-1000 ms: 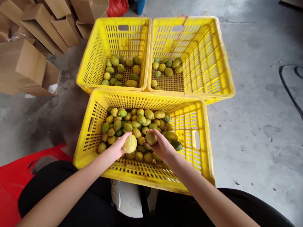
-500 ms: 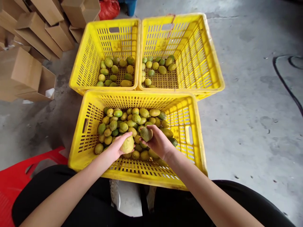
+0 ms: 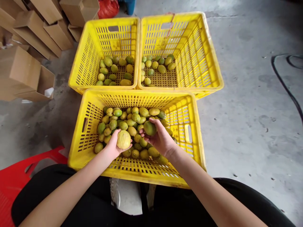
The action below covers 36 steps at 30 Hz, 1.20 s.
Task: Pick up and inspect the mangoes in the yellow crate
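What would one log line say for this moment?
left hand: holds yellow fruit | right hand: holds green fruit | both over near crate | two far crates: some fruit

No legible text or labels anywhere.

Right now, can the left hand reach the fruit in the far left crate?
Probably yes, with a stretch: the far left crate is open-topped, nothing blocks the way, but the left hand already holds a yellow fruit.

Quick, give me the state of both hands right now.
Left hand: closed on a yellow fruit, held over the near crate.
Right hand: closed on a green fruit over the same crate.
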### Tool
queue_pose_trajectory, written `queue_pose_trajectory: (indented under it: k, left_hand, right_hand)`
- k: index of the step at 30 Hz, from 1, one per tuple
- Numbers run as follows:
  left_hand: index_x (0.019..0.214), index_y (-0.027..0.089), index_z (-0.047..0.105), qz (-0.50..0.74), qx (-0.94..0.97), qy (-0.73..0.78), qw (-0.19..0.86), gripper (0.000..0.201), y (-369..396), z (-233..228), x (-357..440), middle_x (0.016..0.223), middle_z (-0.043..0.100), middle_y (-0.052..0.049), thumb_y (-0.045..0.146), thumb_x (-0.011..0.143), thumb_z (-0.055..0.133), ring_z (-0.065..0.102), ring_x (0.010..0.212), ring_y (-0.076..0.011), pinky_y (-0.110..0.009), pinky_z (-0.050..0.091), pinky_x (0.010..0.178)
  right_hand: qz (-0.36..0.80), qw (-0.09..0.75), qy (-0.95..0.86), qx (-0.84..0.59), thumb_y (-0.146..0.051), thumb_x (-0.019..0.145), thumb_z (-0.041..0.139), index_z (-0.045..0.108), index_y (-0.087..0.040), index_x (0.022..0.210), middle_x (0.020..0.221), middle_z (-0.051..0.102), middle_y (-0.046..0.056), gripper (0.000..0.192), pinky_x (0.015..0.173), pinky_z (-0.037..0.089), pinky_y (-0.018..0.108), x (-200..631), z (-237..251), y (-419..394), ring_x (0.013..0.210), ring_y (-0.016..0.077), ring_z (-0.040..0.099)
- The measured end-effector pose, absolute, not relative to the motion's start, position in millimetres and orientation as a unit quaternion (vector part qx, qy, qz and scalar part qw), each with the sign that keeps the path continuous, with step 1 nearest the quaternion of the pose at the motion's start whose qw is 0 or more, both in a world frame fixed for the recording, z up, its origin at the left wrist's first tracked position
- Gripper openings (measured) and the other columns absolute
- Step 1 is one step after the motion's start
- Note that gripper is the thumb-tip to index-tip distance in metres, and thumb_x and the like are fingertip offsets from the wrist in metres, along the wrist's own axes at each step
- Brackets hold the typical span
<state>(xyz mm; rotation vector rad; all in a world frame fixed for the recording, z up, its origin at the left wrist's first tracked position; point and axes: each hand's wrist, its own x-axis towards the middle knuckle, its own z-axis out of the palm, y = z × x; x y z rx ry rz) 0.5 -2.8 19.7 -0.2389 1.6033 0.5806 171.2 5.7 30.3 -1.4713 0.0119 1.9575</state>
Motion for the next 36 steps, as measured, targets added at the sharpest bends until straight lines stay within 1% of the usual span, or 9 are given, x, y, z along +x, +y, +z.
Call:
queue_pose_trajectory:
  k: [4,8,12,16,18,21,23,28,36]
  left_hand:
    - [0.102,0.011,0.071,0.257,-0.064,0.689,0.674,0.030,-4,16,-3,0.083,0.075,-0.010,0.037,0.116,0.065,0.075,0.067,-0.0203,-0.035,0.071,0.065]
    - [0.102,0.011,0.071,0.257,-0.055,0.689,0.676,0.020,-4,14,-3,0.085,0.076,-0.010,0.027,0.113,0.070,0.077,0.070,-0.0212,-0.036,0.072,0.066]
    - [0.100,0.011,0.072,0.248,-0.035,0.694,0.674,0.015,-7,13,-2,0.085,0.076,-0.009,0.022,0.110,0.074,0.076,0.070,-0.0200,-0.036,0.073,0.068]
    - [0.098,0.014,0.071,0.244,0.008,0.688,0.684,0.009,-10,9,-2,0.087,0.076,-0.008,0.013,0.106,0.077,0.076,0.074,-0.0194,-0.034,0.071,0.072]
    - [0.097,0.015,0.071,0.245,0.025,0.690,0.681,0.011,-11,8,-2,0.088,0.076,-0.006,0.009,0.103,0.077,0.076,0.076,-0.0189,-0.031,0.069,0.070]
    - [0.091,0.016,0.071,0.249,0.047,0.712,0.655,0.014,-13,7,-1,0.082,0.073,-0.002,0.008,0.098,0.079,0.071,0.070,-0.0163,-0.023,0.058,0.057]
    - [0.086,0.016,0.073,0.242,0.056,0.719,0.649,0.015,-14,7,0,0.076,0.071,-0.001,0.010,0.097,0.079,0.068,0.065,-0.0153,-0.022,0.053,0.051]
    - [0.079,0.016,0.072,0.226,0.002,0.717,0.659,0.026,-12,11,1,0.075,0.073,-0.003,0.017,0.106,0.071,0.071,0.066,-0.0175,-0.030,0.067,0.061]
    - [0.082,0.014,0.073,0.221,0.018,0.729,0.648,0.026,-16,12,-6,0.078,0.073,-0.005,0.014,0.108,0.073,0.071,0.063,-0.0176,-0.030,0.067,0.052]
  right_hand:
    - [0.753,0.351,0.004,-0.557,-0.040,0.109,0.055,0.064,-0.022,0.085,0.081,0.071,0.007,0.031,0.052,0.045,0.022,173,27,5,0.064,0.0164,0.057]
    - [0.744,0.354,0.023,-0.566,-0.032,0.104,0.058,0.064,-0.023,0.089,0.073,0.063,0.003,0.018,0.054,0.047,0.024,173,27,6,0.063,0.0180,0.057]
    - [0.742,0.360,0.034,-0.564,-0.031,0.107,0.057,0.066,-0.021,0.092,0.072,0.062,0.003,0.020,0.052,0.045,0.025,174,31,10,0.062,0.0174,0.056]
    - [0.740,0.376,0.026,-0.557,-0.029,0.108,0.061,0.064,-0.022,0.091,0.073,0.064,0.001,0.018,0.050,0.045,0.023,178,28,12,0.057,0.0152,0.057]
    - [0.743,0.381,0.026,-0.550,-0.029,0.106,0.065,0.062,-0.022,0.092,0.074,0.065,0.001,0.016,0.048,0.045,0.022,181,25,12,0.056,0.0149,0.058]
    - [0.746,0.381,0.045,-0.545,-0.026,0.105,0.068,0.063,-0.023,0.094,0.074,0.065,0.000,0.013,0.045,0.044,0.020,185,23,14,0.058,0.0145,0.060]
    - [0.737,0.386,0.062,-0.552,-0.021,0.104,0.070,0.064,-0.022,0.094,0.074,0.066,0.000,0.012,0.046,0.044,0.018,187,24,16,0.061,0.0139,0.062]
    - [0.701,0.408,0.087,-0.578,-0.016,0.105,0.068,0.061,-0.023,0.093,0.075,0.066,0.000,0.015,0.046,0.046,0.016,197,30,27,0.063,0.0136,0.065]
    - [0.616,0.448,0.160,-0.628,-0.020,0.108,0.062,0.054,-0.024,0.095,0.071,0.061,-0.002,0.016,0.044,0.046,0.014,216,31,40,0.060,0.0127,0.062]
